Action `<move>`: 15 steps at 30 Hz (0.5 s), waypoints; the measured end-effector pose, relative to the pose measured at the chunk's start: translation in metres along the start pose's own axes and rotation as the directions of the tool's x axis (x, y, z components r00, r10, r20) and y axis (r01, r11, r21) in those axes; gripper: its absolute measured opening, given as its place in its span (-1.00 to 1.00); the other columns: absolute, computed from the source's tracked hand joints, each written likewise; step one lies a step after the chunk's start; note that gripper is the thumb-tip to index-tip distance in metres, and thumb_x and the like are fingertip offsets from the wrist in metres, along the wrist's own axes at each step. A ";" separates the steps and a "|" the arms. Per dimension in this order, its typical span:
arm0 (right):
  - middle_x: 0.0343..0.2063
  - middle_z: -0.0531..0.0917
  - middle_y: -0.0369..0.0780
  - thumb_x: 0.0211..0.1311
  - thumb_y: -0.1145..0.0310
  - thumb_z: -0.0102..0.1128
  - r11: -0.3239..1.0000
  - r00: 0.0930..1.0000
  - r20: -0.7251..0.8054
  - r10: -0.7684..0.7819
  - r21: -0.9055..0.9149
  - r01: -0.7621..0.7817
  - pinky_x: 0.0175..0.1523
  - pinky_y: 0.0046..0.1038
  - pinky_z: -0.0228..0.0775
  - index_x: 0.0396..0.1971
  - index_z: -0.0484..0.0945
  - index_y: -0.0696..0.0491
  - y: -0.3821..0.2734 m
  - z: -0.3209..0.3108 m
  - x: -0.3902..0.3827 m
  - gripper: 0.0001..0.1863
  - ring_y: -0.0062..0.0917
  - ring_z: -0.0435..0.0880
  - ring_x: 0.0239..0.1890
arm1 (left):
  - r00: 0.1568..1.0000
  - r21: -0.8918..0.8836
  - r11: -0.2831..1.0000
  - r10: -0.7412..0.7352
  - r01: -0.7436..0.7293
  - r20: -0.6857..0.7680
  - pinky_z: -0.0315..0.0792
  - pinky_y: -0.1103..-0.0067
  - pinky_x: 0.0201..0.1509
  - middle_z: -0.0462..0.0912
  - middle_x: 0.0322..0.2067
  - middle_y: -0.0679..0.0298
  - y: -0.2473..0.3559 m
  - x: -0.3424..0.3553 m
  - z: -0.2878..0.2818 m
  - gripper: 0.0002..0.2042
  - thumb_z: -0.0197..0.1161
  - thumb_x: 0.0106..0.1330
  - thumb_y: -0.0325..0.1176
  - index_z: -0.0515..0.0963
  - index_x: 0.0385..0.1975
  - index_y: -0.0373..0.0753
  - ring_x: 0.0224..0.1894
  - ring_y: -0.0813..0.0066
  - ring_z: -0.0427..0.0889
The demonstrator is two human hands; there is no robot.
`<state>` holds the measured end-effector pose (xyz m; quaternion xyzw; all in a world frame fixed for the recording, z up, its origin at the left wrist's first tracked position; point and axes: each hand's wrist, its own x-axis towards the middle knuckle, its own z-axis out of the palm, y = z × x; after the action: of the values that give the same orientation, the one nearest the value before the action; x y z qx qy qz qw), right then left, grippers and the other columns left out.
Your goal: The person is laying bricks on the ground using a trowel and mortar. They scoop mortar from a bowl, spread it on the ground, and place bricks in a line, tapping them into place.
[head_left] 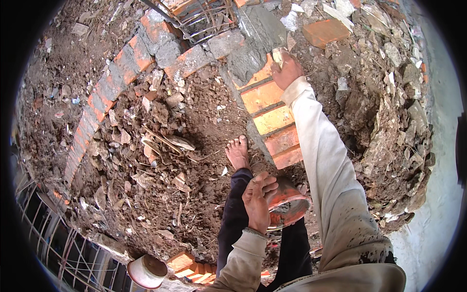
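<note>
My right hand (288,69) is closed round the pale handle of a trowel (278,55) at the brick wall's edge; its blade is hard to tell from the grey mortar. Wet mortar (246,59) is spread over the wall top beyond a row of orange bricks (261,96) with grey joints. My left hand (259,202) is empty, its fingers loosely bent and apart. It hovers beside an orange-red bucket (284,186) with grey mortar inside, close to my legs. A thin string line (249,23) runs over the far mortar.
A mortar-smeared brick wall (127,63) curves off to the left. Steel rebar (209,22) rises from the far corner. A loose brick (326,33) lies at the far right. Rubble and soil surround my bare foot (238,152). A white bucket (146,271) and bricks (187,265) are near left.
</note>
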<state>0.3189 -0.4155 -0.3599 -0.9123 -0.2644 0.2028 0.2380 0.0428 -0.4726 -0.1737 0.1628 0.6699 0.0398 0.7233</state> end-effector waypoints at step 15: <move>-0.26 0.58 0.16 0.25 0.04 -0.03 0.943 0.963 0.267 -0.035 -0.312 0.120 0.01 -0.07 0.36 -0.01 0.39 0.14 0.037 -0.060 0.067 -0.51 0.06 0.55 -0.14 | 1.000 -0.031 0.999 -0.031 0.030 -0.003 0.47 0.54 -0.18 0.62 -0.34 0.23 0.020 0.001 0.008 -0.68 0.04 0.37 -0.18 0.47 -0.12 -0.33 -0.33 0.47 0.59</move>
<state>0.4149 -0.4237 -0.3483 -0.8937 -0.3588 0.2635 0.0560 0.0542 -0.4553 -0.1684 0.1413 0.6728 0.0394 0.7252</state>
